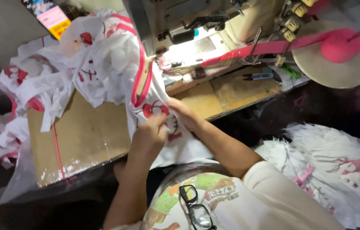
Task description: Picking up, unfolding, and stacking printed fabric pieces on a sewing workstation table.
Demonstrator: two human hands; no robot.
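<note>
On the worn wooden table [86, 132], both hands pinch soft white printed fabric [154, 113]

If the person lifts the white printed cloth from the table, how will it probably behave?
The white printed cloth probably flops: it already lies crumpled and drapes over the edge. It looks thin, so likely light. Both the left hand and the right hand grip it, suggesting it needs two-handed guiding.

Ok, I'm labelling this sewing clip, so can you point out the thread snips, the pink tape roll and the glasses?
thread snips [260, 76], head view, on the blue handle.
pink tape roll [341, 46], head view, on the roll's top.
glasses [196, 211], head view, on the black frame between the lenses.
</note>
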